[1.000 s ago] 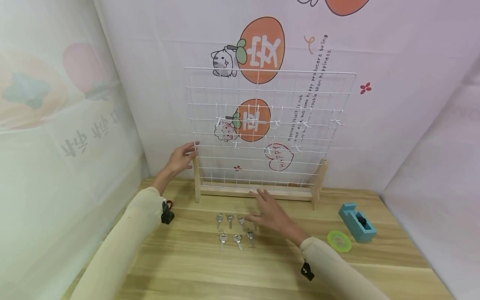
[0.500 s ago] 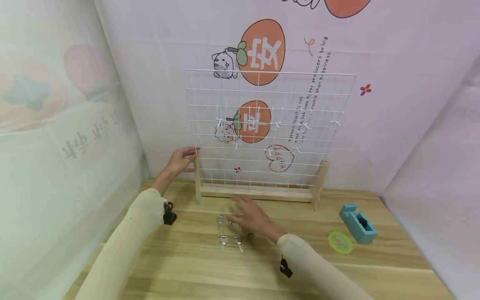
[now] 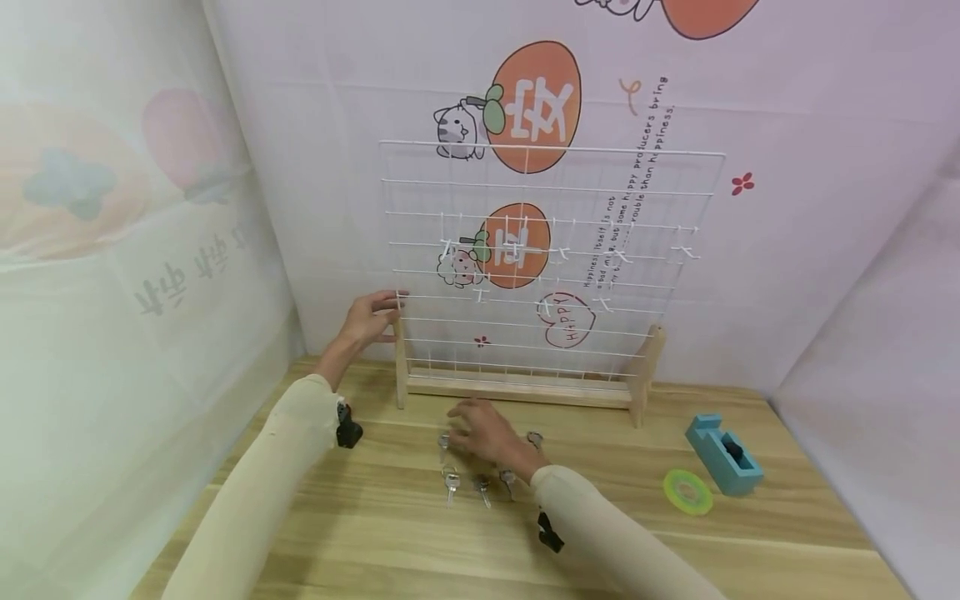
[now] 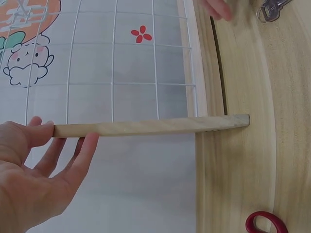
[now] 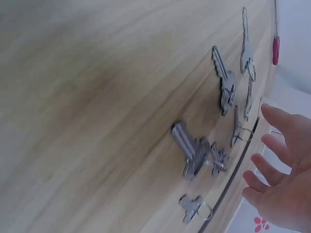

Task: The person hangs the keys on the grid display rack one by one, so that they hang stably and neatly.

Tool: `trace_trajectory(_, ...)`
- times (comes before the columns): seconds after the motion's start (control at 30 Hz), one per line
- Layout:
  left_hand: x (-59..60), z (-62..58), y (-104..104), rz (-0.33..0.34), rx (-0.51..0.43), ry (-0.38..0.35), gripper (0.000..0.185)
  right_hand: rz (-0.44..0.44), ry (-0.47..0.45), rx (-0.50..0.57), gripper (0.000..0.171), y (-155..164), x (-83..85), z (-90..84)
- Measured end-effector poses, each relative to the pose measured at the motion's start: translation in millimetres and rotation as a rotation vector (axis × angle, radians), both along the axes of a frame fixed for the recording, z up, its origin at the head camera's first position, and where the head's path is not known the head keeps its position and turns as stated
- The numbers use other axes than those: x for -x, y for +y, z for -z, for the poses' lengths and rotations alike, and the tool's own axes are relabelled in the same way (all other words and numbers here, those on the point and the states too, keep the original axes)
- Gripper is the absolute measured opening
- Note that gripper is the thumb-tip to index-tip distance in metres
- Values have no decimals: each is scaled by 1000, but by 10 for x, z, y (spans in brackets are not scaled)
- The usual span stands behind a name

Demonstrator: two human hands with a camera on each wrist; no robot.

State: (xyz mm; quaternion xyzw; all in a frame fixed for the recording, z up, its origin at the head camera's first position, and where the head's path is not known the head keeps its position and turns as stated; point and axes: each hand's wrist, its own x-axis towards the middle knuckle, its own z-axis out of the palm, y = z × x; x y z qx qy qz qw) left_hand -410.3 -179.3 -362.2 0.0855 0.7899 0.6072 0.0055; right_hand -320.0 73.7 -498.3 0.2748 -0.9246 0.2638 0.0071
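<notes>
1. The left hand [image 3: 369,318] held the left post [image 4: 146,127] of the rack [image 3: 551,267] at the far side of the table [image 3: 390,533]; its fingers [image 4: 81,155] lay nearly straight along the post, thumb on the other side, steadying rather than clamping it. A light brace like that looked sufficient, provided the rack stayed upright.

2. The keys [image 3: 480,479] lay in two short rows on the table, just near of the rack's base and left of centre. The near row of three showed plainly; the far row was partly hidden under the right hand.

3. The right hand [image 3: 486,432] hovered low over the far row, fingers [image 5: 272,167] spread and relaxed, gripping nothing. The wrist view showed them just above the keys, not yet touching.

4. To do the pick well, I judged, thumb and forefinger should pinch one key by its head or ring, lifting it clear without nudging its neighbours, since they lay close together.

5. One key [image 3: 535,437] lay apart to the right of the hand and looked the easiest to take cleanly.

6. Far right on the table were a green tape roll [image 3: 687,491] and a blue dispenser [image 3: 723,455], well apart from the work.
</notes>
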Motion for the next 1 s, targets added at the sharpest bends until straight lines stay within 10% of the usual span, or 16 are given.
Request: trace_trajectory(1.0, 46, 37, -18, -22, -54, -43, 43, 58, 18, 29, 10, -215, -9, 48)
